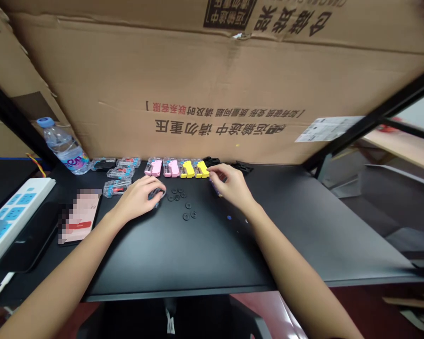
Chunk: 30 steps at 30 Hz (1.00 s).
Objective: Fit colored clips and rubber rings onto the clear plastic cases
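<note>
My left hand (139,195) is closed around a clear and bluish-dark plastic piece (158,194), resting low over the table. Just right of it, several small black wheel-like discs (177,197) lie loose in two groups. My right hand (231,182) is closed, fingertips together, by a small dark purplish piece (216,185) mostly hidden under the fingers. Next to those fingertips stand the yellow plastic pieces (188,169), in a row with the pink pieces (156,168). Behind my left hand lie several clear plastic pieces (118,187) with blue and red parts inside.
Black parts (242,167) lie along the cardboard wall (205,80). At left are a water bottle (65,148), a phone (83,216), a black device (28,240) and a power strip (21,207). A small blue disc (229,217) lies near my right wrist.
</note>
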Tool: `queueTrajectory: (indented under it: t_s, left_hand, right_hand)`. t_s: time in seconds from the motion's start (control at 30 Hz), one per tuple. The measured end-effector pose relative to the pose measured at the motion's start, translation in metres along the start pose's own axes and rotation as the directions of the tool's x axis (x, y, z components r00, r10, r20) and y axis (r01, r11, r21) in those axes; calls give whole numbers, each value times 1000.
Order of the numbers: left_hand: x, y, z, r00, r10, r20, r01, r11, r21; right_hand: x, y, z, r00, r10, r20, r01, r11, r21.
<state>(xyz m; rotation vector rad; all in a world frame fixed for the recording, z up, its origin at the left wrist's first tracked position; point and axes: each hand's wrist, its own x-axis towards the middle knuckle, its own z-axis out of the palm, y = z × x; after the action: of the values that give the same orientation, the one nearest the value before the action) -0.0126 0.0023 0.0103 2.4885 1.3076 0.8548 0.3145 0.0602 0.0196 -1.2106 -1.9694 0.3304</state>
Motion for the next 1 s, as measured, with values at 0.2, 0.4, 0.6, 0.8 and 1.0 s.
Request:
queueTrajectory:
  t_s: [0.2,0.4,0.6,0.8,1.0]
  left_hand:
    - [0,-1,2,1000,17,15,-18,1000,19]
    - [-1,-1,1,996,75,53,-74,997,-10]
    - [-1,0,0,994,97,58,-97,995,0]
    - [-1,-3,1,993,103,49,-103,995,-2]
    - [0,0,2,998,55,-5,-55,998,31]
  right_hand:
    - [7,35,-13,984,148,-103,-149,989,-6]
    - [6,53,-8,988,129,-79,-136,986,-93]
    - [4,69,-3,998,11,-61,-31,941,-338]
    - [3,71,-2,996,79,33,-55,886,-461]
    - [4,36,2,972,108,-210,-126,990,-71]
